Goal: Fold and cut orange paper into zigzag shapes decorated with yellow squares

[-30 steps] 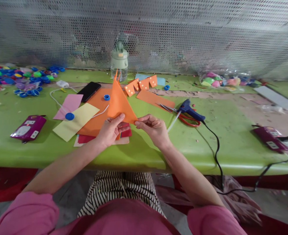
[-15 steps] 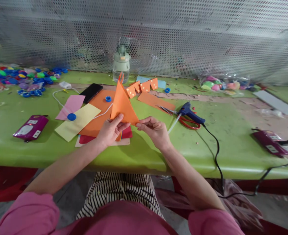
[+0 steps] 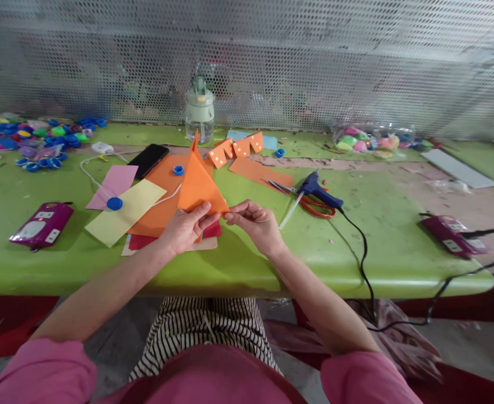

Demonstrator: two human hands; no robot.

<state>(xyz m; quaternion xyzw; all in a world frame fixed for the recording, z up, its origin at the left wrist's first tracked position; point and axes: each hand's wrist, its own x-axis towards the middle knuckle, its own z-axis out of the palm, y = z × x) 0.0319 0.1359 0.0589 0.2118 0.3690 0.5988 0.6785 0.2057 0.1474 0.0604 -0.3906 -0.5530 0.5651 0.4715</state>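
A folded sheet of orange paper (image 3: 200, 188), triangular with its point upward, is held between both hands above the table. My left hand (image 3: 187, 225) is closed on its lower left edge, thumb in front and fingers behind. My right hand (image 3: 255, 221) pinches the lower right corner between thumb and fingertips. Beneath and behind lie a larger orange sheet (image 3: 148, 216), a red sheet (image 3: 141, 242) and a yellow sheet (image 3: 124, 213). Two dotted orange cut-paper strips (image 3: 247, 146) stand just beyond the folded paper.
A blue glue gun (image 3: 319, 191) rests by orange-handled scissors (image 3: 318, 210), its cord (image 3: 364, 252) running off the front edge. A water bottle (image 3: 200, 109), black phone (image 3: 151, 160), purple power strips (image 3: 42, 225) and blue caps (image 3: 114, 203) lie around. Mesh (image 3: 272, 62) rises behind.
The view has shifted slightly, so most things appear a little further left. Both hands keep hold of the folded orange paper, which now tilts back a little more.
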